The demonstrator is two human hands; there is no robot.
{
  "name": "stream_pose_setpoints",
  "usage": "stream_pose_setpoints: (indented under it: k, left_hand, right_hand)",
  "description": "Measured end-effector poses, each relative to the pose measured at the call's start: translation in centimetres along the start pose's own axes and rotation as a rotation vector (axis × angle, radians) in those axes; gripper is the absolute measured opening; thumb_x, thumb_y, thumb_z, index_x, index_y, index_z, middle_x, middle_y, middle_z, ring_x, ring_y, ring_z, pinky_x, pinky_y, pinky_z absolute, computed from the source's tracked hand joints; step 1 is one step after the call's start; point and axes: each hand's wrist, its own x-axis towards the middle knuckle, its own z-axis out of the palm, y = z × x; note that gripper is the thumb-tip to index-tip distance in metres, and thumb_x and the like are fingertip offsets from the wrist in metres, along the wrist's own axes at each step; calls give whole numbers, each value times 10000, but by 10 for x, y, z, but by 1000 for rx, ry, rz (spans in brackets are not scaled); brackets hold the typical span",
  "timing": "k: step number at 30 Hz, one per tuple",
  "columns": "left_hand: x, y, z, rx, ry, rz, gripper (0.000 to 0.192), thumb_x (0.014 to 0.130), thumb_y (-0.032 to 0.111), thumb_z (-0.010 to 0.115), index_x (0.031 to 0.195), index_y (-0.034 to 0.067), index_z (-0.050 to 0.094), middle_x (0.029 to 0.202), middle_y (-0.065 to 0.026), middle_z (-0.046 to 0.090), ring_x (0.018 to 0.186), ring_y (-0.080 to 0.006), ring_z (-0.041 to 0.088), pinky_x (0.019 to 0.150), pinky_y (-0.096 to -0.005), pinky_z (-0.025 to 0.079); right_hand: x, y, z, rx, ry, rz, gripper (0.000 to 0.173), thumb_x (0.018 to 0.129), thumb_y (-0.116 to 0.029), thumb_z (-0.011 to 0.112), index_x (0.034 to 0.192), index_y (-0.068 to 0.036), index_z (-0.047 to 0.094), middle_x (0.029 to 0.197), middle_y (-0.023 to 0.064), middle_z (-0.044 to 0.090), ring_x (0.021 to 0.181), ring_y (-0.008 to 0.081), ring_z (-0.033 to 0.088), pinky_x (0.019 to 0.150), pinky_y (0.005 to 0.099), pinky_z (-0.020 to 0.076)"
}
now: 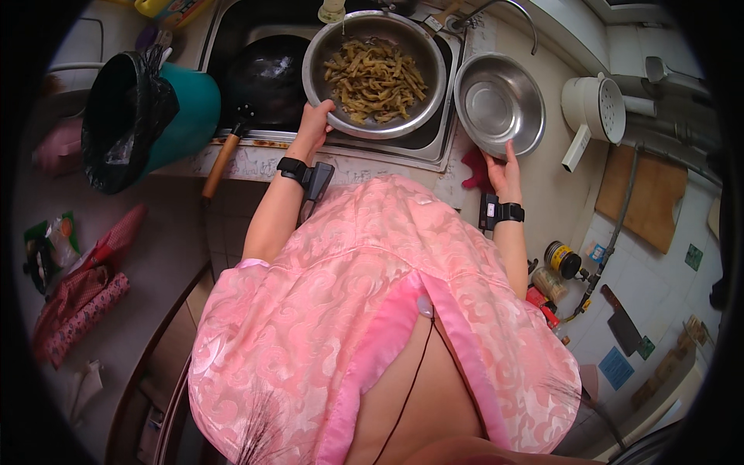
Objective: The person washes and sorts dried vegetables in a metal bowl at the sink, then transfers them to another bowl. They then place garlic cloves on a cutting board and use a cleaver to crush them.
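Observation:
In the head view, a wide stainless steel basin (pixel 322 64) holds a heap of brownish-green vegetable strips (pixel 378 81). It sits over the right side of the metal sink, under a faucet outlet (pixel 331 10) with a thin trickle below it. My left hand (pixel 315 125) grips the basin's near-left rim, thumb on top. To the right, a smaller stainless steel basin (pixel 494 102) is tilted and has nothing in it. The fingers of my right hand (pixel 504 171) hold its lower rim. A red cloth (pixel 476 170) lies beside that hand on the counter.
A black wok (pixel 267 81) fills the sink's left side; its wooden handle (pixel 221 168) juts over the edge. A teal bin (pixel 186 107) with a black bag stands left. At right are a white perforated strainer (pixel 593 110), a cutting board (pixel 642 197) and a hanging cleaver (pixel 623 331).

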Motion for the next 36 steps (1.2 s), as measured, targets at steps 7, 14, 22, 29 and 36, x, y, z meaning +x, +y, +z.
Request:
stream_pose_setpoints:
  k: [7,14,22,29,36]
  left_hand:
    - [-6,3,6,-32,25,43,64,785,49,547,817,5,515,639,-16,492,439,-103,402,365,-231,276]
    - [-11,9,15,-31,11,11,70,779,53,549,816,10,507,638,-15,484,435,-107,397,361,-239,274]
    - [-32,23,13,155,58,-65,161,794,92,539,892,-36,544,695,-63,580,471,-119,502,370,-247,379]
    - [-32,26,20,220,76,-143,162,794,105,553,812,-55,540,598,-58,536,410,-139,461,361,-257,352]
    - [-39,34,25,195,15,-119,144,811,111,544,811,-30,570,634,-45,569,446,-114,498,338,-227,335]
  right_hand:
    - [-50,14,12,12,251,17,282,868,-112,658,1071,37,530,1021,136,542,929,266,591,844,351,557]
    - [-49,77,110,-594,-372,259,340,920,-246,599,1149,-7,521,1021,110,626,832,211,654,732,312,548]
    - [-30,109,130,-643,-250,331,326,875,-92,516,1137,101,491,1011,188,626,809,265,678,588,357,612]
    - [-42,100,140,-708,-241,290,296,850,-74,498,1063,128,540,958,181,637,797,246,673,587,347,610]
    - [-50,99,137,-677,-308,197,265,844,-98,535,985,124,572,892,166,648,725,247,670,537,347,601]
